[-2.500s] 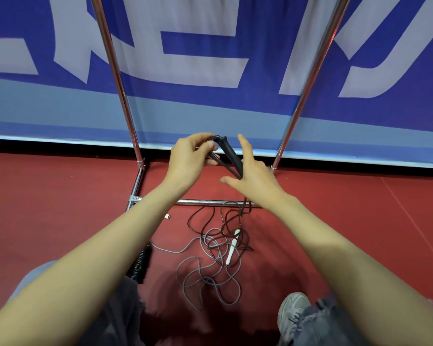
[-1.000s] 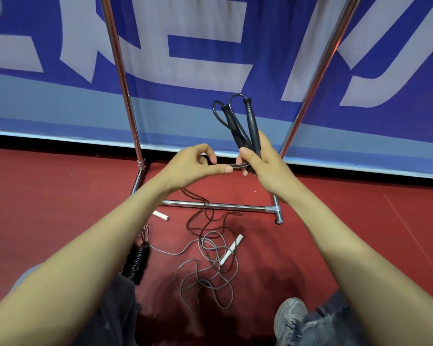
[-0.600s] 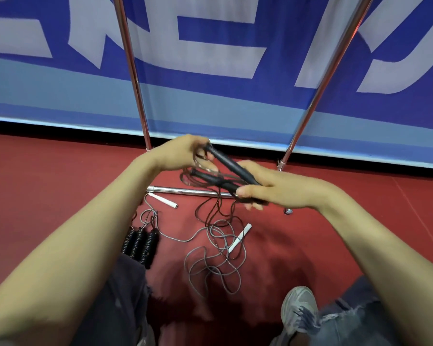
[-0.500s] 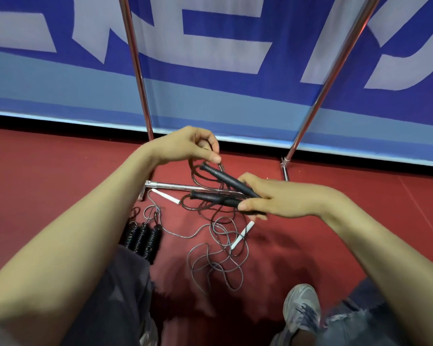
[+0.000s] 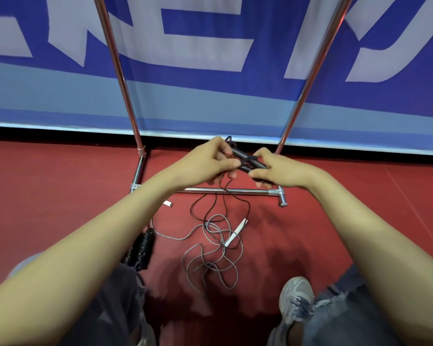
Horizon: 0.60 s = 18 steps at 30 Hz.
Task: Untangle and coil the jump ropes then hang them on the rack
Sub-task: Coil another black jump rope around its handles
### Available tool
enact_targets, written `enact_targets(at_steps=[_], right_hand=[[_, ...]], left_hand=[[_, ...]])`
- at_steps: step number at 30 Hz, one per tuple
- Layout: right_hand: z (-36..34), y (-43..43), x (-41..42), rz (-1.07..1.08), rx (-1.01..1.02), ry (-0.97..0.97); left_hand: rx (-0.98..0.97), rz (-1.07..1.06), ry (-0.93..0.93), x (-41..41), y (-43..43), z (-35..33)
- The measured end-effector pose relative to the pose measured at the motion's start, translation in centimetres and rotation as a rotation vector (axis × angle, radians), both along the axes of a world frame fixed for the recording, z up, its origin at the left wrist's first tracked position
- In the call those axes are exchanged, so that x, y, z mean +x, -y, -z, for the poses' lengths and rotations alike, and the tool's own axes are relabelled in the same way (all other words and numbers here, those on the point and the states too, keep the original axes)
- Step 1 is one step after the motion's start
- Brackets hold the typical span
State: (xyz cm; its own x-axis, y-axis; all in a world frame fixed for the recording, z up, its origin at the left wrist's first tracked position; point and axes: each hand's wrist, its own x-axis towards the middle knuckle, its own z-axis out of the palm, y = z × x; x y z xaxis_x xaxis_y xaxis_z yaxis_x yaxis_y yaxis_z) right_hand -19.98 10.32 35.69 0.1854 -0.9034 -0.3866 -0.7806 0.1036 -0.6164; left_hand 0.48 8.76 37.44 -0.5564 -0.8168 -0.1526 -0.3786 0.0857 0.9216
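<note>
Now: left hand [image 5: 205,164], right hand [image 5: 279,171] grip black handles [image 5: 246,159] above rack base bar [image 5: 225,190]; grey rope [image 5: 216,232] tangled beneath; red floor [image 5: 360,208] wide rightward.

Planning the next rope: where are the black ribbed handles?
Head view, lower left: the black ribbed handles lie on the floor beside the left knee, left of the grey rope.

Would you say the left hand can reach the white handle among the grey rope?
Probably not: the left hand and right hand grip the black handles, though the white handle lies unobstructed.
</note>
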Motion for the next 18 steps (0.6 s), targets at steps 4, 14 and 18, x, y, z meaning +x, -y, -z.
enact_targets(at_steps=[4,14,18], right_hand=[[-1.2,0.0,-0.6,0.031,-0.070,-0.047],[-1.3,0.3,-0.5,0.020,-0.111,-0.389],[-1.3,0.5,-0.5,0.089,-0.211,0.020]], left_hand=[[0.265,0.061,0.095,-0.5,-0.5,0.4],[-0.391,0.011,-0.021,-1.7,-1.9,0.9],[-0.170,0.139,-0.251,-2.1,-2.3,1.4]])
